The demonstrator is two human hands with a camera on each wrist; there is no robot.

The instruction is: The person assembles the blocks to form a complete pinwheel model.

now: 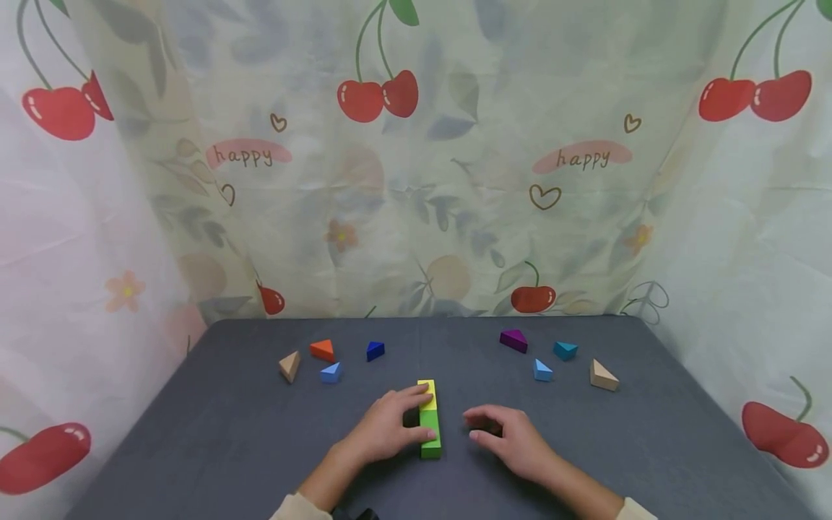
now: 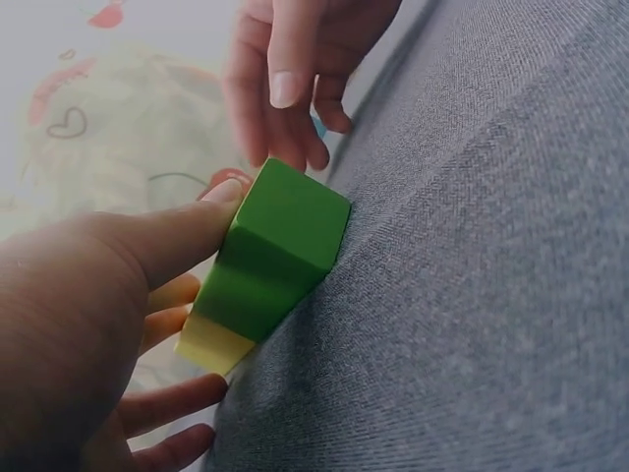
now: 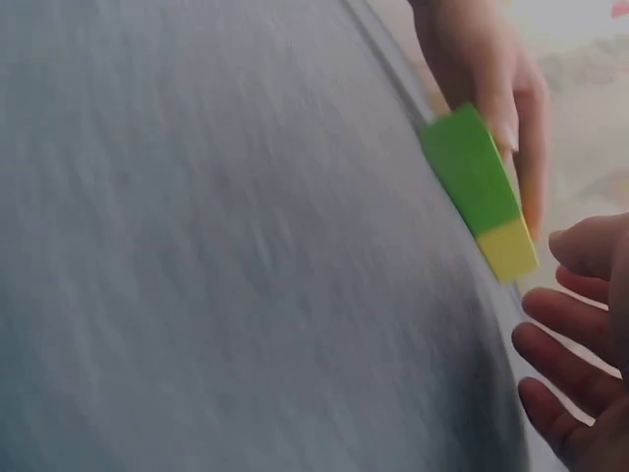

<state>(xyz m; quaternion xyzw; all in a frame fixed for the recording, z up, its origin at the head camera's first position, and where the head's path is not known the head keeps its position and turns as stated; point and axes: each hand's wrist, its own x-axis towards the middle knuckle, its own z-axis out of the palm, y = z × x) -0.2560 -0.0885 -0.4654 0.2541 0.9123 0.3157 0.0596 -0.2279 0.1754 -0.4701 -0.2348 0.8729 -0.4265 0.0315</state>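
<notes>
A green block and a yellow block lie end to end in a straight row on the dark grey table, the green one nearer me. My left hand rests over the row from its left side. Its thumb lies at the green block's upper edge, and outstretched fingers reach over the yellow block. In the left wrist view the green block's end face shows plainly. To the right of the row, apart from it, my right hand hovers with fingers loosely bent and nothing in them.
Back left lie a tan wedge, an orange one, a light blue one and a dark blue one. Back right are purple, teal, light blue and tan wedges. A printed curtain surrounds the table.
</notes>
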